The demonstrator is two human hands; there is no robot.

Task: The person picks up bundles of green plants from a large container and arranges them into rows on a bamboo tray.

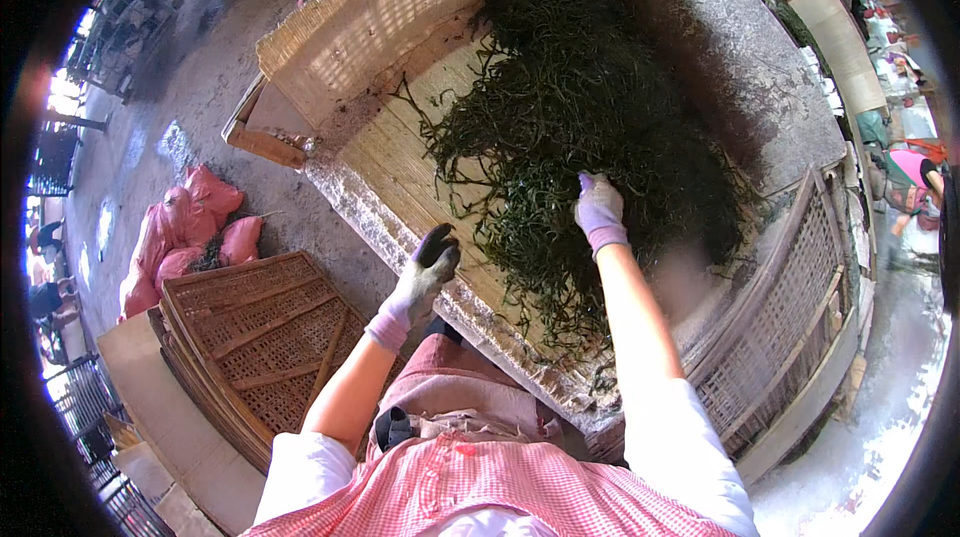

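Note:
A big heap of dark green, stringy seaweed covers much of a wooden-bottomed trough. My right hand, in a pale lilac glove, is at the near side of the heap, its fingers closed among the strands and partly hidden by them. Over the trough's near left edge hovers my left hand, in a whitish glove with dark fingertips. Its fingers are slightly curled and apart, with nothing in them. Loose strands trail across the boards between my two hands.
Stacked woven bamboo trays lean at my left, with pink sacks on the floor beyond. Another woven tray stands against the trough's right side. A tall panel borders the trough's far left. A person in pink is at the far right.

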